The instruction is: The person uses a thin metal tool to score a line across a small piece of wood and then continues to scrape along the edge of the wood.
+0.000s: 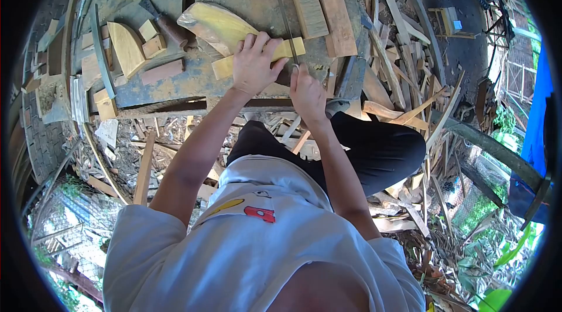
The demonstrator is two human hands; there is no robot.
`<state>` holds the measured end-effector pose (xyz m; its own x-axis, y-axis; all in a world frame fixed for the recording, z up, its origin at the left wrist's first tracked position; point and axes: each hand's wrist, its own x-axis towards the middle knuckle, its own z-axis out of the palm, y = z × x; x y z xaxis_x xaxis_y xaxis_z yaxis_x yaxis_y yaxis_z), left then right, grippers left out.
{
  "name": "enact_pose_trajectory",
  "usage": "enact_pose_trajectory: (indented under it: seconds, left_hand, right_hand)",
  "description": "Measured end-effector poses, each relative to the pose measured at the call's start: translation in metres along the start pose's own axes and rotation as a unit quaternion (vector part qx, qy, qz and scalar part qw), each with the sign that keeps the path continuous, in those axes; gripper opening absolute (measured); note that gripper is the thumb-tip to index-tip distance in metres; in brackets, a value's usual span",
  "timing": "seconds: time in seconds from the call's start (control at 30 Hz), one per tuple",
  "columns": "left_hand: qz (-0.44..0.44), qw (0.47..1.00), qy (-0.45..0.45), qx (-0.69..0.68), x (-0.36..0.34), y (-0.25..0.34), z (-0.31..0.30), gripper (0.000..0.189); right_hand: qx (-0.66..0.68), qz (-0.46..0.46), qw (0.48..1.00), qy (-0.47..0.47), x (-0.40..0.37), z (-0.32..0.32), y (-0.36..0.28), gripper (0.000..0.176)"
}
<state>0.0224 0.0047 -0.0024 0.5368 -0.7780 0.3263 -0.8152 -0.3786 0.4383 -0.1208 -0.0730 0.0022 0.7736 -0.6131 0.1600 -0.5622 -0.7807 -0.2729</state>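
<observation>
at a worn, dark-topped workbench (198,81) in the upper half of the frame, a person in a pale printed t-shirt (246,259) holds a narrow, straight-edged yellow wooden strip (223,68) at upper centre, just beside a broad, curved yellow wooden block (219,24). the left hand (256,65) lies over the strip's middle, its fingers bent and spread toward the curved block and its thumb on the near side, clasping the strip from above. the right hand (308,95), just right of centre, is curled closed around the near end of a long, thin, dark metal blade (284,16), which lies across the strip near its right end; whether the blade is toothed cannot be told. the strip looks light and stiff, likely dry rather than slippery, and unlikely to break under a firm palm, though its thin edges might chip or leave splinters. its slim shape suggests it could pivot if pinned at one point only, so the best hold is probably a wide one over the middle, thumb and fingers on opposite sides, well clear of the blade. the blade appears slender enough to flex, and is best held by its near end, where the right hand hides any handle.
</observation>
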Motion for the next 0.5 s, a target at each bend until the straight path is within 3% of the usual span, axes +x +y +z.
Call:
enact_pose_trajectory:
  seconds: [0.07, 0.13, 0.5]
  left_hand:
    - [0.0, 1.0, -0.002, -0.004, 0.0, 0.0, -0.001, 0.044]
    - [-0.003, 1.0, -0.003, -0.006, 0.001, 0.0, -0.001, 0.044]
    - [-0.006, 1.0, -0.009, 0.01, -0.001, 0.001, 0.002, 0.041]
  right_hand:
    - [0.015, -0.002, 1.0, -0.009, -0.021, -0.011, 0.003, 0.022]
    - [0.008, 0.044, 0.994, -0.101, -0.046, -0.025, 0.009, 0.022]
    - [0.011, 0.009, 0.999, -0.045, 0.003, 0.0, 0.004, 0.022]
